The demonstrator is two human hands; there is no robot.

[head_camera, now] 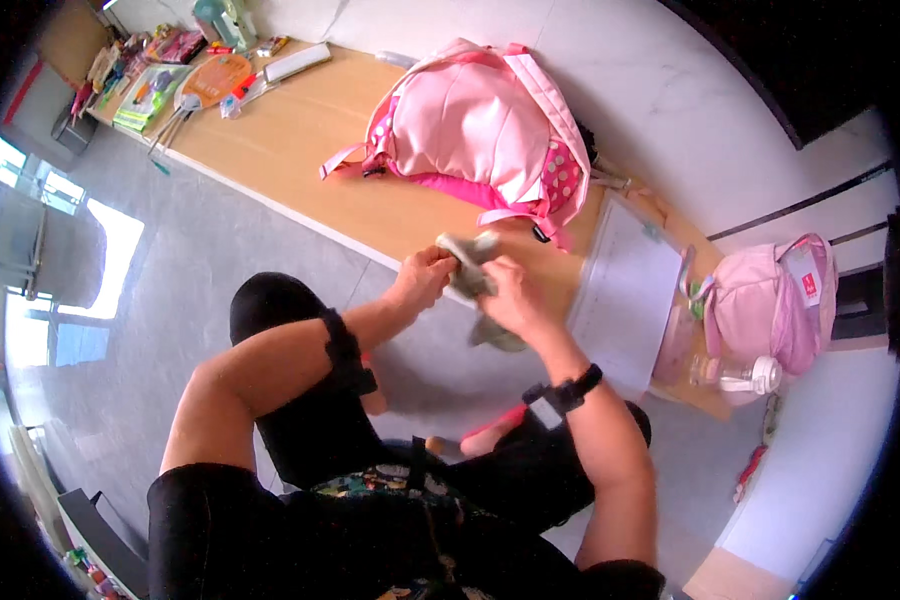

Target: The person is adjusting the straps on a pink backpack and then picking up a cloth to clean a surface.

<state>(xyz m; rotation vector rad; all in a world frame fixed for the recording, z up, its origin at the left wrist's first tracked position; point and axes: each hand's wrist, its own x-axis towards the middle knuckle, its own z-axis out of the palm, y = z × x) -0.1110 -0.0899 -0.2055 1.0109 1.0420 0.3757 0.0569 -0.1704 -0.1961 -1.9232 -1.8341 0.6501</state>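
Observation:
My left hand (424, 277) and my right hand (516, 294) both grip a crumpled grey-green cloth (468, 279), held up at the front edge of a long wooden surface. A loose end of the cloth hangs below my right hand, over the floor. Blur hides what kind of cloth it is. Just beyond my hands a large pink backpack (472, 124) lies on the wood, its straps loose and its side pockets dotted white on bright pink.
A white sheet or board (626, 289) lies right of my hands. Farther right are a second pink backpack (757, 304) and a clear bottle (735, 373) with a white lid. Far left sit an orange paddle-shaped fan (221, 79), a lint roller (297, 63) and several small items.

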